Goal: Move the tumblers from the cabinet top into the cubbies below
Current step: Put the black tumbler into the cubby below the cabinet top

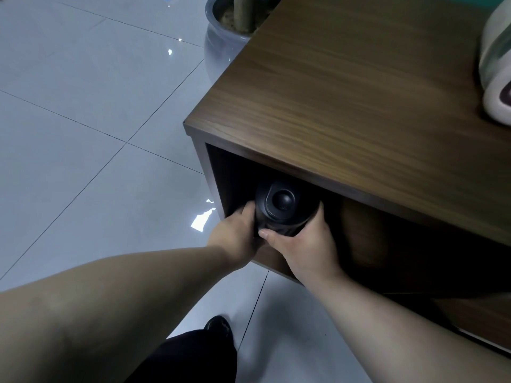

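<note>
A black tumbler [280,208] with a domed lid stands upright inside the leftmost cubby [235,175] of the brown wooden cabinet [345,92], near the opening. My left hand [237,233] grips its left side. Wrapped around its right side and front is my right hand [301,244], thumb across the body. On the cabinet top at the far right edge, a white and green tumbler [496,64] lies partly cut off by the frame.
A grey ceramic plant pot [221,37] stands on the floor behind the cabinet's left corner. Glossy pale floor tiles [83,120] stretch to the left. My dark trouser leg and shoe [218,327] are below my arms. A darker cubby interior [401,258] lies to the right.
</note>
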